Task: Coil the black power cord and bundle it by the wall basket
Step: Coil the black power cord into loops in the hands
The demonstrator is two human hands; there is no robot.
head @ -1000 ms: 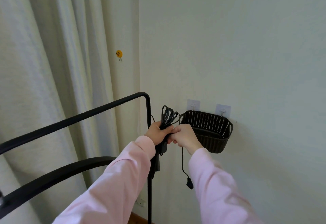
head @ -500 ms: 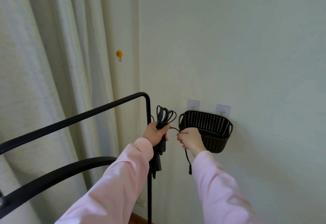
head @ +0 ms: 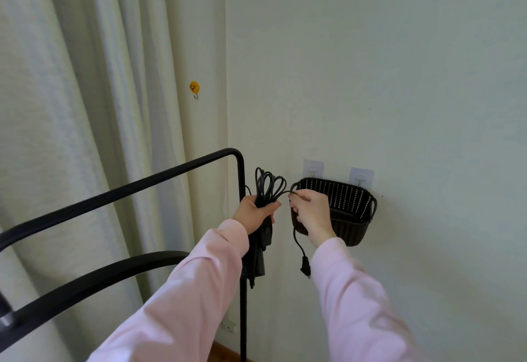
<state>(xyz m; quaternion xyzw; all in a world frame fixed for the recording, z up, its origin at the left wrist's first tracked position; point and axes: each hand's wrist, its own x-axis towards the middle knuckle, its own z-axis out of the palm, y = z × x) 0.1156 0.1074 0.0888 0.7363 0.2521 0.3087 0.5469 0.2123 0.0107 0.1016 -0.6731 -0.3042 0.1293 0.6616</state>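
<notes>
A black power cord (head: pixel 268 183) is gathered into several loops that stick up above my left hand (head: pixel 253 213), which grips the bundle at its middle; an inline switch and more loops hang below the fist. My right hand (head: pixel 309 213) pinches the free strand just right of the bundle, in front of the basket's left end. The strand's tail drops from that hand to a black plug (head: pixel 305 267) dangling in the air. A dark woven wall basket (head: pixel 353 205) hangs from two clear adhesive hooks directly behind my right hand.
A black metal rack frame (head: pixel 171 168) runs from the lower left to a vertical post (head: pixel 243 304) beside my left hand. Pale curtains (head: pixel 85 105) cover the left. A yellow smiley hook (head: pixel 194 88) sits on the wall strip above. A wall socket (head: pixel 229 326) shows low down.
My right hand moved away from the left to the right, drawing a short strand out of the bundle. The dangling plug rose and swung a little.
</notes>
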